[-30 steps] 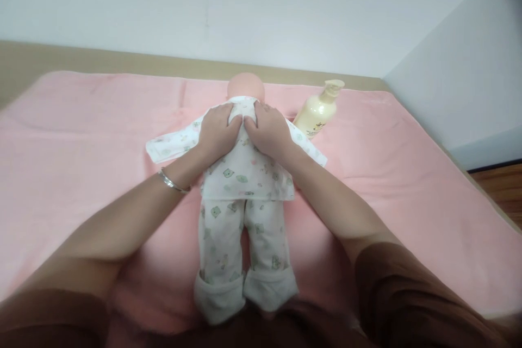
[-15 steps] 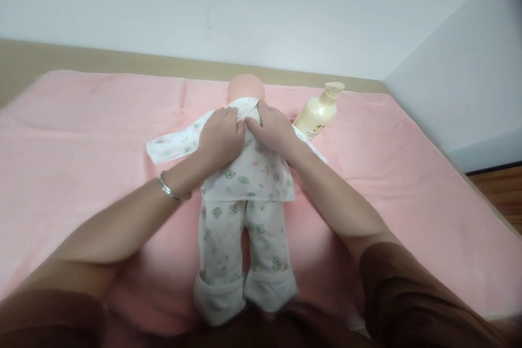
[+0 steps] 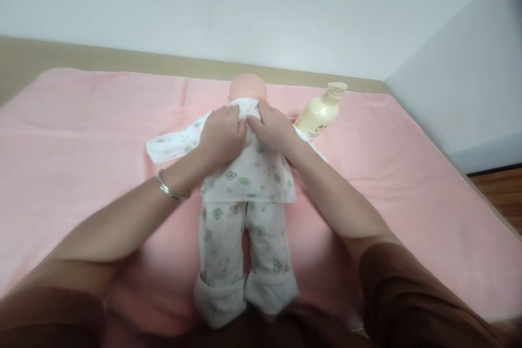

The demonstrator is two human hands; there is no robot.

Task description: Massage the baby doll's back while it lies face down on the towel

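Observation:
A baby doll (image 3: pixel 248 86) lies on its back, its head toward the wall. It wears a white baby shirt (image 3: pixel 261 185) with small green prints and matching trousers (image 3: pixel 222 239) with turned-up cuffs. At the upper chest, my left hand (image 3: pixel 224 131) grips the shirt near the collar, fingers curled. Close beside it, my right hand (image 3: pixel 275 129) holds the other side of the shirt's neck, its thumb pointing toward the left hand. The fingertips are partly hidden in the cloth. Both shirt sleeves stretch out to the sides.
A pale yellow pump bottle (image 3: pixel 320 114) stands tilted in view just right of the doll. Under everything spreads a pink blanket (image 3: pixel 81 174) on a tan surface (image 3: pixel 101 56). A white wall (image 3: pixel 285 11) rises behind, with another at the right.
Both hands stay at the shirt's neck, with barely any movement. The whole view has shifted very slightly.

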